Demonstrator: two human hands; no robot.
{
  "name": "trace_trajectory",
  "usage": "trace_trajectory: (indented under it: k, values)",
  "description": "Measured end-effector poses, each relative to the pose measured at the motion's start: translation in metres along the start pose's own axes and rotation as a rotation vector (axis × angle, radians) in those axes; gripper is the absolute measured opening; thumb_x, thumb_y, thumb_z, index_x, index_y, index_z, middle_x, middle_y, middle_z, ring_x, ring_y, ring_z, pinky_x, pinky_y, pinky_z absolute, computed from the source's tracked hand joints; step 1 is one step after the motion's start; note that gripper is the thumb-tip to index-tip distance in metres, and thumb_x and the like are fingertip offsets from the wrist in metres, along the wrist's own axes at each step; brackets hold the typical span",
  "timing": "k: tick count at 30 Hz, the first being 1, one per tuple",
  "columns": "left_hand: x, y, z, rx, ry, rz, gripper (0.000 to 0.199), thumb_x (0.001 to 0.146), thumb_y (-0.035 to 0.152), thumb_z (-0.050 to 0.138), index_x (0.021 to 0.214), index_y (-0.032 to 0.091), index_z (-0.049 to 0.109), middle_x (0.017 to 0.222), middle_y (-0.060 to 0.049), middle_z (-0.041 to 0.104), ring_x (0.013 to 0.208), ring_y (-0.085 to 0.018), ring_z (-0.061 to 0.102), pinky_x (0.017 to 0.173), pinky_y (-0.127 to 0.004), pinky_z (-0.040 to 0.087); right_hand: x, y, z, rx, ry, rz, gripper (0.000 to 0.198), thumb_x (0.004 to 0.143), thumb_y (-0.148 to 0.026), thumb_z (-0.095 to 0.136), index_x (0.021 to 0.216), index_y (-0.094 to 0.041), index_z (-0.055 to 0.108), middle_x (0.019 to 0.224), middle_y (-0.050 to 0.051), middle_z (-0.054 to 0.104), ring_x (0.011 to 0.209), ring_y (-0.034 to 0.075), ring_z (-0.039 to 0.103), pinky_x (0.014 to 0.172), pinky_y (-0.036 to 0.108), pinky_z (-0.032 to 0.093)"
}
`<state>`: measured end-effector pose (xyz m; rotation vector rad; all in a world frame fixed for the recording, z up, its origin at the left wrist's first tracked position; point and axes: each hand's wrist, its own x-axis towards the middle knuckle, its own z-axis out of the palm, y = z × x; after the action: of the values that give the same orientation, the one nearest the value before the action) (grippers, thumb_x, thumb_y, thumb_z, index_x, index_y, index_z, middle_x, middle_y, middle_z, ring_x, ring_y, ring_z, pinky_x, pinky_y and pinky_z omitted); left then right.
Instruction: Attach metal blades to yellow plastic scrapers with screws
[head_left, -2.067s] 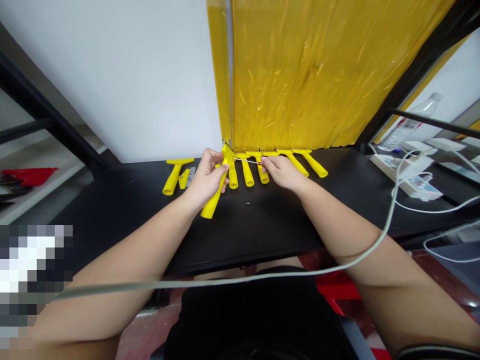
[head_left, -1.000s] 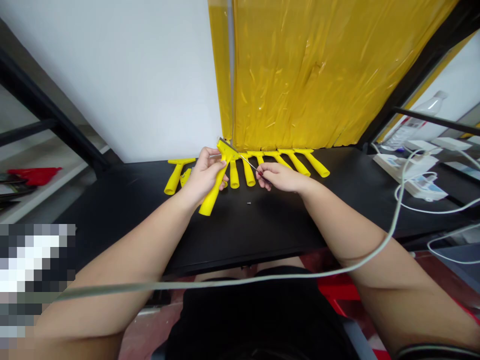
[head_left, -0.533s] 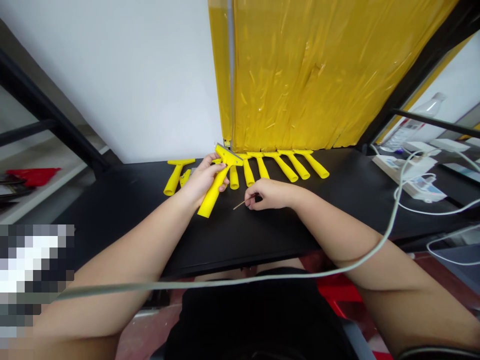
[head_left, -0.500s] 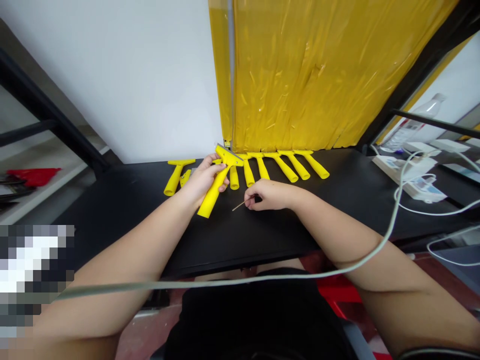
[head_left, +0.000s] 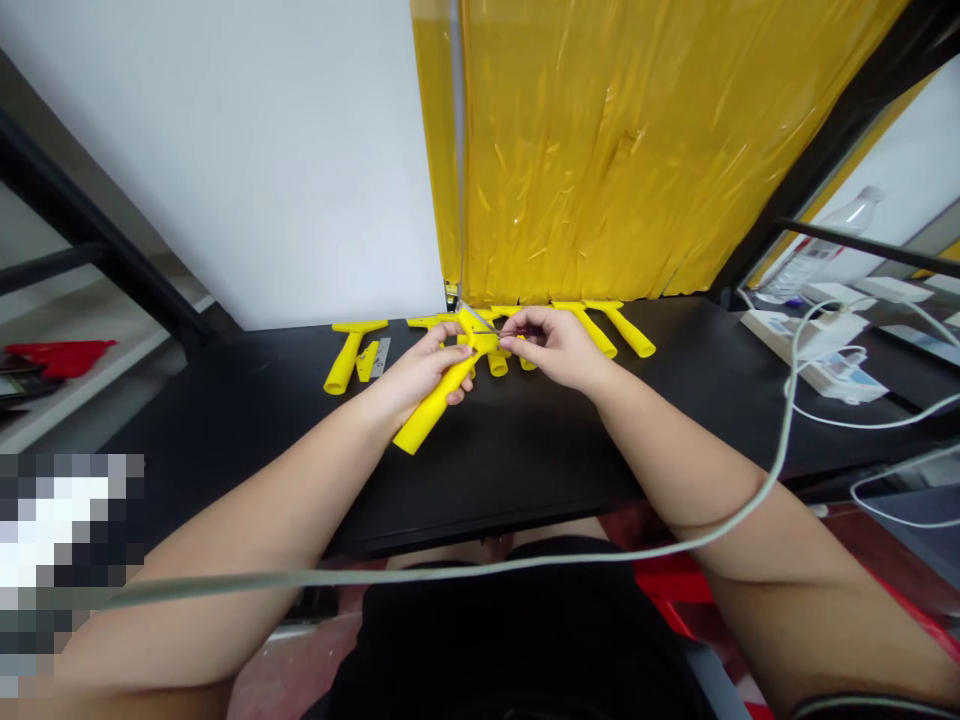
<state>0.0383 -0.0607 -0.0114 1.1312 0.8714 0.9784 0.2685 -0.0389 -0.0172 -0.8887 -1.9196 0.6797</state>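
Observation:
My left hand (head_left: 429, 370) is closed round a yellow scraper (head_left: 431, 412), just below its head. The scraper is tilted, its head pointing away from me and its handle end towards me. A metal blade edge shows along the head. My right hand (head_left: 555, 345) pinches a thin rod (head_left: 504, 333), whose end meets the scraper's head; whether it is a screwdriver or a hex key I cannot tell. Behind my hands lie several more yellow scrapers, partly hidden. To the left are another yellow scraper (head_left: 345, 357), a small yellow piece (head_left: 367, 362) and a metal blade (head_left: 382, 357).
The black table (head_left: 480, 490) meets a white panel (head_left: 300, 180) and a yellow-wrapped panel (head_left: 600, 150) at the back. White power strips (head_left: 817, 355) and a plastic bottle (head_left: 817, 250) stand at right. A pale cable (head_left: 585, 553) crosses in front of my forearms.
My right hand has moved up and away from me, bringing the rod from above the table to the scraper's head. My left hand has shifted slightly right and turned the scraper a little.

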Motion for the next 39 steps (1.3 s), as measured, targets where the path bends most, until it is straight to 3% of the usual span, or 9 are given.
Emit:
trace_trajectory:
  k: [7, 12, 15, 21, 26, 29, 33, 39]
  values:
    - [-0.008, -0.004, 0.011, 0.087, -0.107, -0.029, 0.037, 0.089, 0.029, 0.074, 0.114, 0.027, 0.046, 0.06, 0.002, 0.064, 0.04, -0.016, 0.057, 0.037, -0.019, 0.041, 0.0, -0.005, 0.006, -0.01, 0.061, -0.112, 0.015, 0.093, -0.035, 0.071, 0.093, -0.02, 0.071, 0.093, 0.006, 0.073, 0.086, 0.022, 0.066, 0.08, 0.036, 0.052]
    - [-0.01, -0.006, 0.013, 0.121, -0.115, -0.013, 0.035, 0.092, 0.03, 0.073, 0.113, 0.027, 0.046, 0.061, 0.003, 0.064, 0.041, -0.015, 0.058, 0.038, -0.019, 0.042, 0.001, -0.007, 0.007, -0.046, 0.033, -0.12, 0.015, 0.092, -0.035, 0.072, 0.09, -0.02, 0.07, 0.09, 0.005, 0.071, 0.08, 0.019, 0.06, 0.078, 0.036, 0.049]
    - [-0.009, -0.009, 0.012, 0.14, -0.127, 0.009, 0.039, 0.09, 0.032, 0.076, 0.113, 0.026, 0.046, 0.066, 0.005, 0.064, 0.04, -0.013, 0.058, 0.038, -0.019, 0.044, 0.002, -0.006, 0.01, -0.037, 0.018, -0.067, 0.019, 0.089, -0.038, 0.074, 0.089, -0.02, 0.068, 0.085, 0.003, 0.066, 0.075, 0.018, 0.055, 0.074, 0.034, 0.046]
    - [-0.009, -0.01, 0.011, 0.132, -0.165, 0.025, 0.042, 0.087, 0.032, 0.08, 0.112, 0.027, 0.047, 0.075, 0.006, 0.063, 0.049, -0.014, 0.064, 0.038, -0.019, 0.046, 0.006, 0.002, 0.005, 0.144, 0.019, 0.089, 0.049, 0.072, -0.055, 0.089, 0.081, -0.023, 0.052, 0.073, -0.005, 0.046, 0.067, 0.013, 0.039, 0.062, 0.029, 0.036]
    - [-0.013, -0.004, 0.012, 0.068, -0.235, -0.107, 0.036, 0.089, 0.029, 0.078, 0.11, 0.025, 0.049, 0.066, 0.002, 0.063, 0.047, -0.015, 0.06, 0.039, -0.018, 0.042, 0.006, 0.005, -0.002, 0.162, -0.056, 0.217, 0.056, 0.068, -0.06, 0.092, 0.076, -0.023, 0.051, 0.066, -0.007, 0.04, 0.061, 0.011, 0.035, 0.056, 0.027, 0.029]
    - [-0.013, -0.001, 0.014, -0.026, -0.204, -0.166, 0.037, 0.087, 0.023, 0.079, 0.11, 0.023, 0.051, 0.069, -0.001, 0.063, 0.051, -0.016, 0.063, 0.04, -0.016, 0.039, 0.006, 0.006, -0.001, 0.187, -0.053, 0.262, 0.054, 0.07, -0.058, 0.091, 0.086, -0.024, 0.053, 0.067, -0.007, 0.043, 0.06, 0.011, 0.036, 0.055, 0.027, 0.03]
    - [-0.007, 0.0, 0.013, -0.127, -0.097, -0.156, 0.035, 0.086, 0.012, 0.075, 0.109, 0.021, 0.051, 0.081, -0.005, 0.067, 0.053, -0.015, 0.064, 0.039, -0.016, 0.036, 0.008, 0.017, -0.004, 0.188, 0.027, 0.268, 0.037, 0.088, -0.051, 0.074, 0.096, -0.027, 0.047, 0.074, -0.006, 0.05, 0.061, 0.013, 0.045, 0.058, 0.028, 0.038]
    - [0.004, 0.002, 0.007, -0.158, 0.142, -0.037, 0.029, 0.091, 0.008, 0.065, 0.111, 0.022, 0.049, 0.079, -0.002, 0.065, 0.05, -0.015, 0.063, 0.038, -0.018, 0.04, 0.005, 0.023, -0.017, -0.111, 0.096, 0.002, 0.014, 0.089, -0.026, 0.068, 0.099, -0.022, 0.058, 0.094, 0.004, 0.067, 0.082, 0.019, 0.063, 0.082, 0.037, 0.051]
